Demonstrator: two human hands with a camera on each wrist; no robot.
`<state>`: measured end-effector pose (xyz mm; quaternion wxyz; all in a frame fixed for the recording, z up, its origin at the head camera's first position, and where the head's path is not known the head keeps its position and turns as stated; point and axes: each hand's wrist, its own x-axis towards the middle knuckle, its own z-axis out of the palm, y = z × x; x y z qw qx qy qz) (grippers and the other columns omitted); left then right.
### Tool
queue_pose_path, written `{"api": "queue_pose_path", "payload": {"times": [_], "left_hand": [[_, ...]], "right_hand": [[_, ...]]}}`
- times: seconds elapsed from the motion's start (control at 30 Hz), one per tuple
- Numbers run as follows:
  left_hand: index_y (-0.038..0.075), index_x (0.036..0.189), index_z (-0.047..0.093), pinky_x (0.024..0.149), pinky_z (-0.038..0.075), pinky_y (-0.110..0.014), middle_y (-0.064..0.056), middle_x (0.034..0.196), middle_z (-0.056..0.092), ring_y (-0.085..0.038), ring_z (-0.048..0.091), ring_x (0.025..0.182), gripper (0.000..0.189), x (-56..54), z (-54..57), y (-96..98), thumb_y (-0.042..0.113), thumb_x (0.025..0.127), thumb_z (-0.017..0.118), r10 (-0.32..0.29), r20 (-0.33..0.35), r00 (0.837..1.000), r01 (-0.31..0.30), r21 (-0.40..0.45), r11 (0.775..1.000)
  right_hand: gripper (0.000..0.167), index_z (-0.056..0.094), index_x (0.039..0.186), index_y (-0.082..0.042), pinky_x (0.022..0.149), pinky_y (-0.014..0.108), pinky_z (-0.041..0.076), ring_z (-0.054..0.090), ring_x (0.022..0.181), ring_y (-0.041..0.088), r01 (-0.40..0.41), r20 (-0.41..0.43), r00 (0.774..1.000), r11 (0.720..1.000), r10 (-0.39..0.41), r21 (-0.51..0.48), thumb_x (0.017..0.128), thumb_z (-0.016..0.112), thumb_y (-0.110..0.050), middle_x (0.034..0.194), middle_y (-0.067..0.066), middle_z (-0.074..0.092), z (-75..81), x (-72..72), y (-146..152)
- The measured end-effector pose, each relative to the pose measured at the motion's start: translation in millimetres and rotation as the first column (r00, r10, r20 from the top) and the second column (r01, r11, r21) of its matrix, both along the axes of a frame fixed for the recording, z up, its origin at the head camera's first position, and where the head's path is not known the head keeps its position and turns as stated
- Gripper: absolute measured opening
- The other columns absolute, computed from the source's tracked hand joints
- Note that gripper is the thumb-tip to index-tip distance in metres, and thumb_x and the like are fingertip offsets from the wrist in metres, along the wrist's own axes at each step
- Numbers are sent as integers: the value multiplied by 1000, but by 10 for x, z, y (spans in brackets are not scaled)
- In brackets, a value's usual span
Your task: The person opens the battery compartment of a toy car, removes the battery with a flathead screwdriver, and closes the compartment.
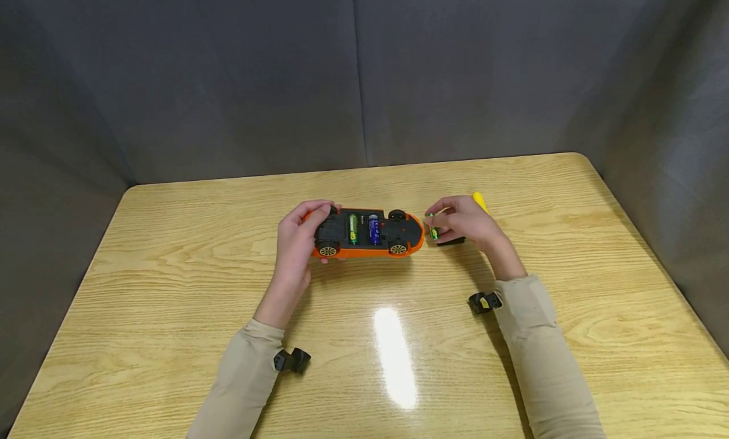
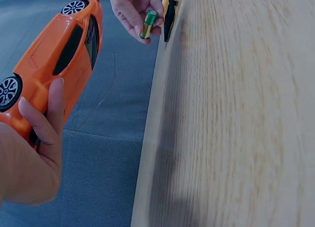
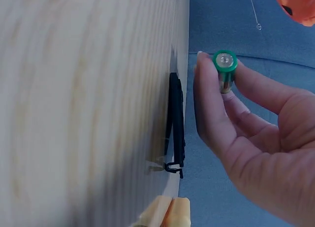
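Observation:
My left hand point(image 1: 292, 240) grips the rear end of an orange toy car point(image 1: 407, 230), held upside down above the table. In its open battery compartment lie a green battery point(image 1: 353, 229) and a blue battery point(image 1: 374, 230), side by side with a gap between them. Just beyond the car's front end, my right hand point(image 1: 464, 219) pinches another green battery point(image 3: 225, 64) between thumb and fingers, one metal end facing the right wrist camera. Beneath that hand, a black battery cover point(image 3: 175, 123) lies on the table, partly hidden in the head view.
Behind the right hand lies a yellow handle point(image 1: 479, 202), its other end hidden by the hand. Everything is over a wooden table point(image 1: 188, 249) with grey partitions point(image 1: 239, 85) at the back and sides. Each sleeve carries a small black wrist camera point(image 1: 293, 361).

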<state>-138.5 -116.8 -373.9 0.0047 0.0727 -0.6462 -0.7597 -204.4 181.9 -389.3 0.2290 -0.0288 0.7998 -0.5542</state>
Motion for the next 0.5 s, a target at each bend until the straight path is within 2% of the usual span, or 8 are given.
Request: {"api": "queue_pose_path", "payload": {"times": [0.27, 0.5], "left_hand": [[3, 119, 71, 38, 46, -21, -7, 116, 72, -22, 66, 81, 26, 0, -4, -2, 20, 102, 63, -2, 2, 1000, 2, 1, 1000], [3, 119, 71, 39, 46, -21, -7, 116, 73, -22, 66, 80, 26, -7, -10, -1, 20, 103, 63, -4, 8, 1000, 4, -1, 1000]], "right_hand": [[27, 63, 119, 12, 79, 35, 63, 69, 77, 15, 2, -32, 999, 999, -1, 50, 99, 68, -4, 91, 9, 66, -13, 5, -34], [28, 64, 121, 13, 80, 34, 63, 70, 81, 14, 28, -50, 998, 1000, -27, 5, 98, 68, -3, 98, 12, 70, -53, -6, 32]]}}
